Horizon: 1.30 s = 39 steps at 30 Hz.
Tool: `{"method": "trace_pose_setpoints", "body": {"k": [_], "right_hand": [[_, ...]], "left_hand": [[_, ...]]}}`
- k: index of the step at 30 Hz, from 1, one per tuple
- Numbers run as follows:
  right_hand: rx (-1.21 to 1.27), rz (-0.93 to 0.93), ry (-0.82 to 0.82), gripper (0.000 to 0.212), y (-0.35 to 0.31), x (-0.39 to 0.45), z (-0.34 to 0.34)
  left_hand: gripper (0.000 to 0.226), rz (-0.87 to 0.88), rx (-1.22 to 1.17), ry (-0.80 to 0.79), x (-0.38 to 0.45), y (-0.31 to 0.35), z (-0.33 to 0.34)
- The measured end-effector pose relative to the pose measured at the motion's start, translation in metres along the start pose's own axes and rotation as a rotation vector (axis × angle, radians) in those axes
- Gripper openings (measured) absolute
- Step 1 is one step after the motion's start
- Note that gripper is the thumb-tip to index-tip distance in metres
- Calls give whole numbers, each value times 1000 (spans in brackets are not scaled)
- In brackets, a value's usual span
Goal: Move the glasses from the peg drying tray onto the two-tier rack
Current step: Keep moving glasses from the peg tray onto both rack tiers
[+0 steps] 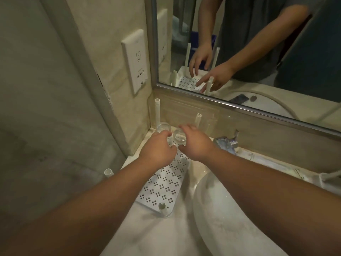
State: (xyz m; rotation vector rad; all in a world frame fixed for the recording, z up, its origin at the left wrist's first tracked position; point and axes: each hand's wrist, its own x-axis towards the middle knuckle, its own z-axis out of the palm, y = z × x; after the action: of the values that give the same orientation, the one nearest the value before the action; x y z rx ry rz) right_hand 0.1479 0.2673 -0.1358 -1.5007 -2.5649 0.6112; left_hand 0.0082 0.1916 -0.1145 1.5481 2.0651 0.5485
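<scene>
A white perforated rack shelf (166,182) with upright corner posts lies on the counter, in the corner by the mirror. Two clear glasses stand at its far end. My right hand (195,145) grips the nearer glass (180,138) from above, fingers over its far rim and thumb on the near side. My left hand (156,147) is curled beside it, its fingertips on the near rim of the corner glass (163,127). The hands hide the lower parts of both glasses. The peg drying tray is not in view.
A white basin (230,209) sits right of the shelf, with a chrome tap (227,142) behind it. The mirror (258,52) reflects both hands. A wall socket plate (135,61) is on the left wall. Posts (157,111) (197,120) (108,172) rise around the shelf.
</scene>
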Motion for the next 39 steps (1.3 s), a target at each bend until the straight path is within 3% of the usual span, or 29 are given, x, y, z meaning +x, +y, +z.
{"method": "trace_pose_setpoints", "body": {"k": [9,20,26,31,39], "right_hand": [[-102,68,-120,73,-2,35,12],[-124,108,-84,59,-5,27,19],[-113,80,-16,62,-15,10,15],[-70,28,46,61,-29,-3,-5],[-75,-96,183,54,-54,-30,-46]], "left_hand": [[51,-65,-43,-28,9,-14,10],[52,-181,-124,-105,1,-24,23],[40,-395,-504,-171,-12,-20,22],[18,-613,-851,-254,-23,-16,10],[35,-767,-1127,-261,-39,-8,3]]}}
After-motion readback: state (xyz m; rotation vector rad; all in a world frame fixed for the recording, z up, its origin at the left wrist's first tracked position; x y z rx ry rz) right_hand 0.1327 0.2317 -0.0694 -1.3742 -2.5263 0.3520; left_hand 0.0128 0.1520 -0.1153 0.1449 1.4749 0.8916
